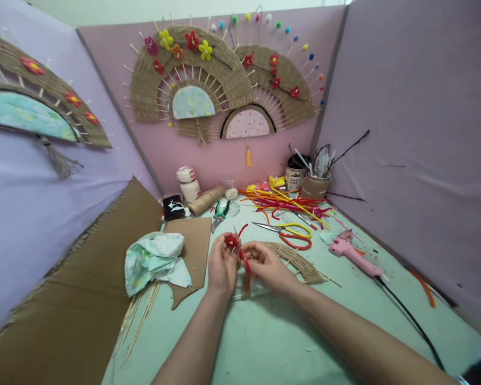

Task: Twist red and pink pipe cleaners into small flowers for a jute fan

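My left hand [221, 264] is closed on a red pipe-cleaner flower [231, 242], raised a little above the table. One red strand sticks up from it. Close beside it, my right hand [266, 264] pinches a red pipe cleaner [245, 261] that hangs down between the hands; whether it joins the flower I cannot tell. Under and behind my right hand lies a twine-woven fan [304, 262], partly hidden. Just beyond the hands are scissors [282, 229] with yellow and red handles, blades apart.
Loose pipe cleaners [280, 202] are heaped at the back. A pink glue gun [355, 255] with a black cord lies right. Cutters [220, 215], cardboard [194, 251], crumpled cloth [154, 262] and thin sticks [142, 315] are left. A twine roll [207, 200] and pots [316, 186] stand near the wall.
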Demonstrator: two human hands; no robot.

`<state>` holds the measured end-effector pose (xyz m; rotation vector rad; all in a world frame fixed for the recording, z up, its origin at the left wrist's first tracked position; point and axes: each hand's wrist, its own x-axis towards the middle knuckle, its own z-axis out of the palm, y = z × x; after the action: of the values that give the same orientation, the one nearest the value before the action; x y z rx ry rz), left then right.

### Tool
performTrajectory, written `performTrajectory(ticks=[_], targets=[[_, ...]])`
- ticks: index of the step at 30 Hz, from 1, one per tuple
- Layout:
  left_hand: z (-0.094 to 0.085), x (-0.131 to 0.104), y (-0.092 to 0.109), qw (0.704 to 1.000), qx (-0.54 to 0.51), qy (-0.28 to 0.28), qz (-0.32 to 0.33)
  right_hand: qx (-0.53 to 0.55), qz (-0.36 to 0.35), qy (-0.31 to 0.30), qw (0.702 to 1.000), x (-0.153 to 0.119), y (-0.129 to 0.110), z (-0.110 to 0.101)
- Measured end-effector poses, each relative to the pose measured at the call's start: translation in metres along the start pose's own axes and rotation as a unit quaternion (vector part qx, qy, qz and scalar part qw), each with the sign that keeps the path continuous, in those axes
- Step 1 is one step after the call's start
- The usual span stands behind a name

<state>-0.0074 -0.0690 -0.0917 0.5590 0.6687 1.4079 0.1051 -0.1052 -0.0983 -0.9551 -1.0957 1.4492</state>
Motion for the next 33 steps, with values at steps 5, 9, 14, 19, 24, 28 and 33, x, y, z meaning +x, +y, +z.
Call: performTrajectory(ticks=[5, 9, 14, 19, 24, 28, 33], targets=[[-0.004, 0.008, 0.016, 0.996, -0.046, -0.06, -0.054, -0.022, 0.016, 0.051, 0.998, -0.003, -0.015, -0.019], [-0.008, 0.011, 0.021, 0.996, -0.037, -0.068, -0.048, -0.068, 0.043, 0.021, 0.997, -0.006, -0.018, -0.022], [-0.011, 0.012, 0.026, 0.992, -0.071, -0.083, -0.058, -0.099, 0.078, -0.017, 0.992, -0.007, -0.02, -0.023], [-0.011, 0.011, 0.025, 0.992, -0.058, -0.098, -0.054, -0.141, 0.091, -0.02, 0.986, -0.01, -0.026, -0.022], [-0.012, 0.012, 0.021, 0.993, 0.03, -0.11, -0.035, -0.157, 0.068, -0.024, 0.985, -0.009, -0.023, -0.022], [-0.013, 0.013, 0.018, 0.987, 0.094, -0.127, -0.014, -0.184, 0.016, -0.018, 0.983, -0.004, -0.012, -0.027], [-0.016, 0.016, 0.01, 0.959, 0.247, -0.105, 0.09, -0.274, -0.041, 0.017, 0.961, 0.003, 0.001, -0.033]])
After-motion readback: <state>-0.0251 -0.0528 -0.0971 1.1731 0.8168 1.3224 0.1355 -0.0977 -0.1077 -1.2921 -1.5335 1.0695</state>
